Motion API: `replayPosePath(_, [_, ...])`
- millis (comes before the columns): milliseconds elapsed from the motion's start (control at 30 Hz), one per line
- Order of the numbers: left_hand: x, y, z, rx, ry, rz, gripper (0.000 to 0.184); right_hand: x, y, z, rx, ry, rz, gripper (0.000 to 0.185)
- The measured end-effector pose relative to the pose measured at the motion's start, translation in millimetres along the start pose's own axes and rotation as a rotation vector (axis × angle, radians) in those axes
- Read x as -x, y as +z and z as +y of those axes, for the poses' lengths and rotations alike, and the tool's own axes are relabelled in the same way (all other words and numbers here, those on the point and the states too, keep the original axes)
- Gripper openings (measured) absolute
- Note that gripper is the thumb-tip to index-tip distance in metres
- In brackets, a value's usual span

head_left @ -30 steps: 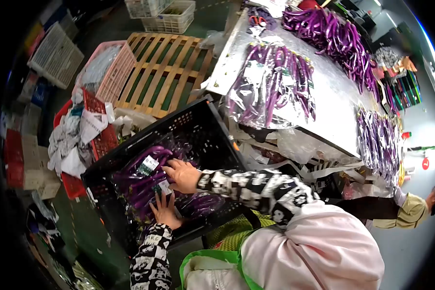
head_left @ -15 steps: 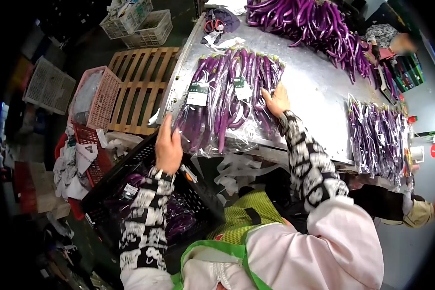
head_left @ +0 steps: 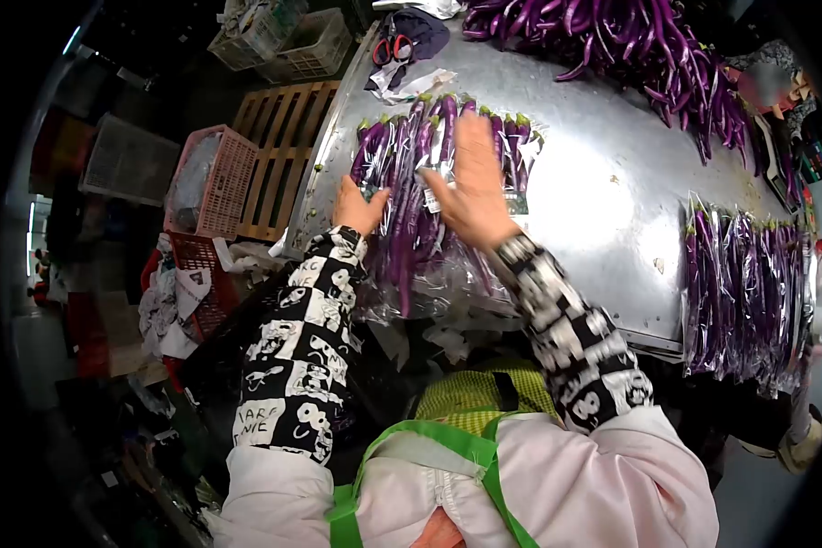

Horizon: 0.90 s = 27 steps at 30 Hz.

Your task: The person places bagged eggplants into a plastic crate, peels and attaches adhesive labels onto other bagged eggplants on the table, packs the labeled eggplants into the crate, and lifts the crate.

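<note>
Bagged purple eggplants [head_left: 411,210] lie side by side in clear plastic at the front left of the metal table [head_left: 594,219]. At their left edge is my left hand [head_left: 360,208], its thumb apart from the fingers, against the plastic. My right hand [head_left: 477,187] lies over the middle of the bags, fingers stretched out and thumb spread, hiding part of the eggplants. Neither hand is wrapped round anything. Below my sleeves the black crate is mostly dark and hidden.
Loose eggplants [head_left: 612,46] are heaped at the back of the table, and more bagged ones [head_left: 744,292] lie at its right. Red-handled scissors [head_left: 393,50] rest at the back left. A wooden pallet [head_left: 283,155] and a pink crate [head_left: 228,183] stand left. People are partly visible at right.
My hands left the black crate for the bagged eggplants on the table. Since half a second ago, my right hand has moved left over the bags and my left hand has come to their left edge.
</note>
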State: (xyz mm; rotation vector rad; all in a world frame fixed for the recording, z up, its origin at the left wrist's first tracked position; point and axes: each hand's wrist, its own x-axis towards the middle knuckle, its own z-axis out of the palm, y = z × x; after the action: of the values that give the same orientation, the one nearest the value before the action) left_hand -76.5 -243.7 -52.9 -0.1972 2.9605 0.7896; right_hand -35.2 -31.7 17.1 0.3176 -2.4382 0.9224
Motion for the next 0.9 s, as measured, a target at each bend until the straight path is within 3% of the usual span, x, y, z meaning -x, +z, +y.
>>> replayPosePath(33, [3.8,-4.6,4.6,0.015,-0.050,-0.048,0.091,-6.3,30.3,10.3,0.071,-0.039,-0.038,0.076])
replayPosePath(100, [5.2,-9.5,5.8,0.058,-0.143,-0.079,0.096,15.5,59.1,25.3,0.195,0.009,-0.324,0.082])
replayPosePath(133, [-7.0,1.1,-16.0,0.248,-0.136,-0.133,0.096,32.1,64.2,29.8,0.225,0.027,-0.407,0.084])
replayPosePath(200, [-9.1,-4.8,-13.6,0.517,-0.273,-0.187,0.079,46.2,46.9,32.0,0.195,0.015,-0.476,0.086])
replayPosePath(233, [11.1,-42.0,31.4,0.629,-0.360,-0.253,0.057,54.8,34.6,32.9,0.249,-0.036,-0.546,0.089])
replayPosePath(267, [9.9,-41.3,30.5,0.639,-0.362,-0.247,0.057,60.7,22.0,35.8,0.201,-0.040,-0.616,0.085])
replayPosePath(333, [6.4,-45.5,28.2,0.894,-0.365,-0.452,0.042,48.3,-17.8,39.3,-0.199,0.156,-0.800,0.077])
replayPosePath(400, [-6.7,-40.2,14.0,0.931,-0.481,-0.551,0.034,42.2,-48.1,49.0,-0.202,0.238,-0.344,0.071])
replayPosePath(467, [-8.5,-46.5,8.0,1.044,-0.524,-0.734,0.027,25.3,-64.4,80.4,-0.007,0.302,-0.190,0.072])
replayPosePath(500, [-10.2,-49.2,8.0,0.991,-0.476,-0.700,0.022,22.2,-65.3,95.3,-0.024,0.504,-0.291,0.075])
replayPosePath(533, [-4.9,-58.5,15.5,1.149,-0.524,-0.670,0.019,22.1,-61.1,110.4,-0.037,0.705,-0.386,0.079])
replayPosePath(567, [-1.0,-71.3,22.2,1.192,-0.432,-0.593,0.019,26.6,-55.5,122.4,0.027,0.742,-0.527,0.086])
replayPosePath(600, [0.1,-81.1,20.5,1.231,-0.347,-0.515,0.019,29.7,-53.8,115.0,0.064,0.736,-0.493,0.089])
replayPosePath(667, [-8.8,-96.4,21.6,1.416,-0.261,-0.864,0.025,26.9,-49.4,107.8,-0.027,0.850,-0.519,0.098])
replayPosePath(700, [-10.6,-89.5,27.8,1.480,-0.280,-0.981,0.040,33.7,-36.8,117.2,-0.019,0.846,-0.461,0.108])
replayPosePath(733, [-2.7,-84.6,38.5,1.456,-0.243,-0.968,0.041,54.3,-9.1,158.8,-0.074,0.799,-0.403,0.116])
replayPosePath(767, [9.8,-73.5,56.0,1.365,-0.181,-0.903,0.043,39.0,-20.7,138.3,-0.085,0.884,-0.516,0.096])
replayPosePath(833, [29.3,-55.4,74.7,1.121,-0.091,-0.712,0.045,32.6,-26.1,116.6,-0.622,0.942,-0.502,0.045])
replayPosePath(867, [29.9,-44.5,88.8,0.959,-0.075,-0.623,0.047,28.5,-30.5,106.1,-0.693,0.901,-0.533,0.044])
replayPosePath(900, [30.7,-38.0,97.7,0.799,-0.083,-0.551,0.048,32.5,-22.3,121.9,-0.750,1.015,-0.509,0.042])
